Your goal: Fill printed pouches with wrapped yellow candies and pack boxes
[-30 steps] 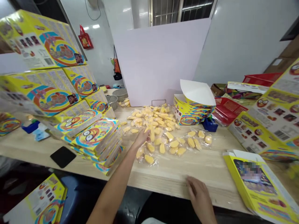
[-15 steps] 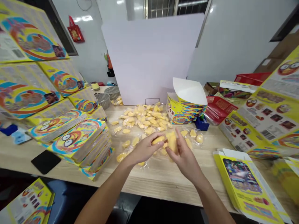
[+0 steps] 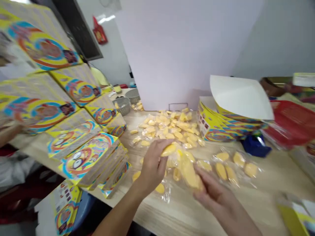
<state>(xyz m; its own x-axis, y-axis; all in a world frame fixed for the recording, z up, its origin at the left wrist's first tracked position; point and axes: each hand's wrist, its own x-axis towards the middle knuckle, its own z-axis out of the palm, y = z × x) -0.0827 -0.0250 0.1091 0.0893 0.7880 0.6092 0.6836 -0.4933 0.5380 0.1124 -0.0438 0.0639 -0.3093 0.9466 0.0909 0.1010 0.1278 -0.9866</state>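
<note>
Left hand (image 3: 152, 167) bare, fingers slim. Left wrist (image 3: 137, 191) thin, bare. Left forearm (image 3: 120, 211) bare, smooth, wider toward elbow, seen over near edge of table (image 3: 157, 209). Right hand (image 3: 214, 193) bare, blurry, nails and small lines too fuzzy to see. Right forearm (image 3: 242, 218) bare as far as view shows, also blurry. Dark patch (image 3: 140, 229) below table's near edge, too dark to tell if clothes.

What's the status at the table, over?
Left hand holding yellow piece. Right hand gripping bunched yellow pieces. Wrapped pile just beyond; boxes stacked left.
</note>
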